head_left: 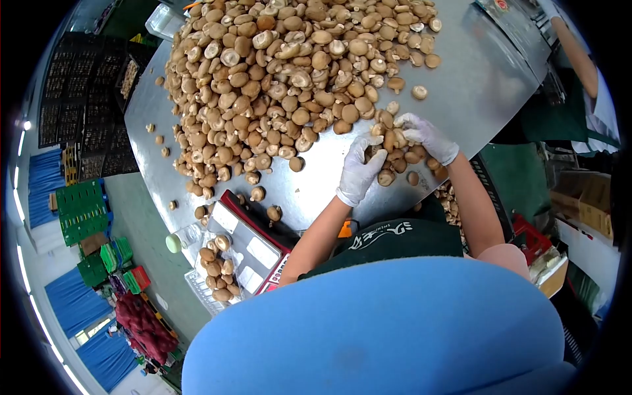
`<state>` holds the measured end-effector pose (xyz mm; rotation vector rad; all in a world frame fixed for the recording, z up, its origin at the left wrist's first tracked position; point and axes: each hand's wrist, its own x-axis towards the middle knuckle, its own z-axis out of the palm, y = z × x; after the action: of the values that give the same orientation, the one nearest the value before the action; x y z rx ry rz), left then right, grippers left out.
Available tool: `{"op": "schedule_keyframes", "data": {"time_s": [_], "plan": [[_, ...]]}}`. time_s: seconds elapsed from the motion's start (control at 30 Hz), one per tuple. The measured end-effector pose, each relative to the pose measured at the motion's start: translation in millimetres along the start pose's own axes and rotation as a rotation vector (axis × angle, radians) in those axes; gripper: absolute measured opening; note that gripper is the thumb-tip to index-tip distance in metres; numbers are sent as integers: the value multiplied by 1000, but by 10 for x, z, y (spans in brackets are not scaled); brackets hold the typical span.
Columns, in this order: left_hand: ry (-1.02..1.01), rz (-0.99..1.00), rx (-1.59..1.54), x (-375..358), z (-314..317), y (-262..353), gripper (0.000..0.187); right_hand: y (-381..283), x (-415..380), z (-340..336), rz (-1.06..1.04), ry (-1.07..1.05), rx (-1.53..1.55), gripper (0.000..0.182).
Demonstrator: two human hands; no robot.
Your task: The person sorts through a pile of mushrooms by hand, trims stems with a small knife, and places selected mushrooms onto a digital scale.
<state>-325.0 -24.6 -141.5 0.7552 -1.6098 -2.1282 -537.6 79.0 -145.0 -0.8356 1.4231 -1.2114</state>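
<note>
A big heap of brown shiitake mushrooms (263,85) covers much of the metal table (461,79). My left hand (359,171), in a thin white glove, curls its thumb and fingers round a mushroom (370,154), mostly hidden by the fingers. Also gloved, my right hand (429,138) bends its fingers onto mushrooms at the edge of a small group (398,158) between both hands. What lies under its fingertips is partly covered. Below, near my apron (415,240), more mushrooms (449,201) show past the table edge.
Left of my left arm stands a red-and-grey scale (243,240) beside a plastic tray of mushrooms (219,271) and a bottle with a green cap (173,243). A clear container (164,23) is at the far left corner. Another person's arm (579,56) reaches in at the right.
</note>
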Motion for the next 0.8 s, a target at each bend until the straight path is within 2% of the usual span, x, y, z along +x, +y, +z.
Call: {"op": "schedule_keyframes", "data": {"time_s": [0.07,0.1,0.13,0.17,0.27,0.3,0.37,0.4,0.47,0.5,0.6,0.67,0.7,0.73,0.8], "plan": [[-5,75,78,-37,31,-2,30,-125,47,68,223,95,-142,47],[-10,134,223,-65,34,17,31,-133,85,113,224,96,-140,47],[-14,194,367,-92,39,35,32,-132,129,155,222,203,-211,53],[-14,195,326,-117,56,33,33,-182,165,218,220,310,-282,58],[5,159,346,-192,55,19,32,-361,184,359,246,429,-335,62],[8,158,345,-215,40,3,32,-310,227,341,247,425,-336,62],[-24,-24,259,-241,9,-1,37,-189,340,262,259,408,-324,54],[-20,-21,257,-251,4,7,37,-159,337,230,256,405,-327,54],[29,-32,205,-273,-4,42,43,-164,322,191,164,302,-76,41],[32,-29,203,-272,-14,70,43,-203,301,167,165,163,55,33],[40,2,223,-258,-60,163,46,-373,138,209,137,115,9,35],[142,187,863,-216,-78,268,53,-364,47,200,143,61,86,29],[169,209,882,-199,-71,341,62,-357,29,192,134,18,81,30],[171,209,882,-171,-46,411,62,-352,14,200,125,-25,77,30],[156,409,742,-96,3,502,67,-424,-27,263,174,-39,119,29]]}}
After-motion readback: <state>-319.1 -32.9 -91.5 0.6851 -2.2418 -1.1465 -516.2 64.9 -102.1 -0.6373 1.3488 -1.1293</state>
